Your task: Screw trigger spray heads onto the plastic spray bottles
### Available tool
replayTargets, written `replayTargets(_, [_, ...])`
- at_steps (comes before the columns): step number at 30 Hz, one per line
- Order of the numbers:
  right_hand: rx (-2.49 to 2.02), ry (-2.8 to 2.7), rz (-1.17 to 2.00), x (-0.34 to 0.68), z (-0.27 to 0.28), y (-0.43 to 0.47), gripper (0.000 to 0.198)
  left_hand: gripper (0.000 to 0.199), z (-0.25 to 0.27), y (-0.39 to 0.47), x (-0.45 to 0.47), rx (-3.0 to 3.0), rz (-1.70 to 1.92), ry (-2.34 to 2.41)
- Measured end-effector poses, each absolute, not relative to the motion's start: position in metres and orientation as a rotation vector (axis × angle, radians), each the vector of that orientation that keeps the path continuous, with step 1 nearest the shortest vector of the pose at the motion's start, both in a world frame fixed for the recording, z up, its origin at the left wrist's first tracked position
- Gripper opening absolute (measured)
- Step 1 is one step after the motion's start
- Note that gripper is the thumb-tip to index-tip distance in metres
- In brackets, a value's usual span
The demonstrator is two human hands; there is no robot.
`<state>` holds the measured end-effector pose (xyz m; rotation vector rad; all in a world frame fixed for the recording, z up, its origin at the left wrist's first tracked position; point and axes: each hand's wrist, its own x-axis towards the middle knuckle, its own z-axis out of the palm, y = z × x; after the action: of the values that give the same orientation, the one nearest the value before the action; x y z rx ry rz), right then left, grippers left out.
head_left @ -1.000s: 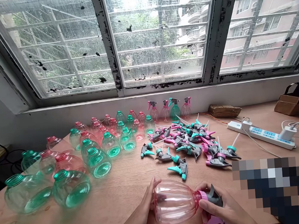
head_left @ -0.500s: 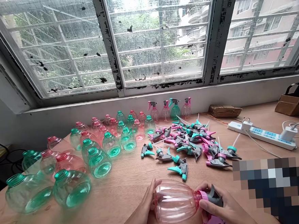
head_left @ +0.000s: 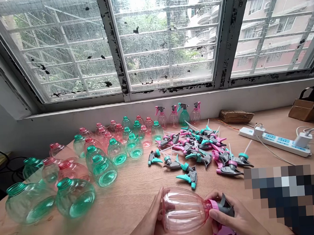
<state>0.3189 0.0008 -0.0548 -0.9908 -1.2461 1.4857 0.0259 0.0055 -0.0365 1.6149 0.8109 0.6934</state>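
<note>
A clear pink spray bottle (head_left: 183, 210) lies sideways between my hands, low in the head view. My left hand (head_left: 155, 219) is wrapped around its base end, fingers behind and thumb in front. At the neck, my right hand (head_left: 230, 212) grips the pink-and-grey trigger sprayer head (head_left: 224, 206), thumb pressed on the pink collar. The sprayer head sits at the bottle's mouth; how tightly it is screwed cannot be seen. Beyond the bottle, a loose teal-and-grey sprayer head (head_left: 189, 176) lies at the near edge of a pile of sprayer heads (head_left: 196, 147).
Several open green bottles (head_left: 75, 198) and pink bottles (head_left: 74, 169) stand on the left of the wooden table (head_left: 120, 209). Assembled spray bottles (head_left: 184, 115) line the wall. To the right are a power strip (head_left: 275, 141), a brown package (head_left: 236, 116) and a cardboard box (head_left: 305, 109).
</note>
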Motion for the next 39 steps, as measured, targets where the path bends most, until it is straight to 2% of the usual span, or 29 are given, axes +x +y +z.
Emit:
replayTargets(8, [-0.966,-1.206,1.511,0.318,-0.056,0.001,0.034,0.095,-0.023,0.001,0.027,1.604,0.651,0.884])
replayTargets(13, [-0.976,-1.190,1.523,0.318,-0.056,0.001,0.036,0.110,-0.034,0.003,0.025,1.549,0.672,0.822])
replayTargets(19, [-0.964,-1.192,1.518,0.318,-0.057,0.001,0.035,0.104,-0.043,0.010,0.026,1.561,0.700,0.698])
replayTargets(24, [-0.958,-1.209,1.513,0.318,-0.056,0.001,0.034,0.095,-0.044,0.013,0.025,1.662,0.695,0.775])
replayTargets(30, [-0.988,-1.219,1.495,0.319,-0.055,0.001,0.034,0.110,-0.038,0.008,0.027,1.621,0.695,0.756])
replayTargets(34, [-0.999,-1.206,1.505,0.318,-0.053,0.000,0.035,0.100,-0.028,0.002,0.029,1.561,0.679,0.786])
replayTargets(39, [-1.013,-1.203,1.508,0.318,-0.051,0.000,0.038,0.096,-0.026,0.002,0.027,1.667,0.662,0.861])
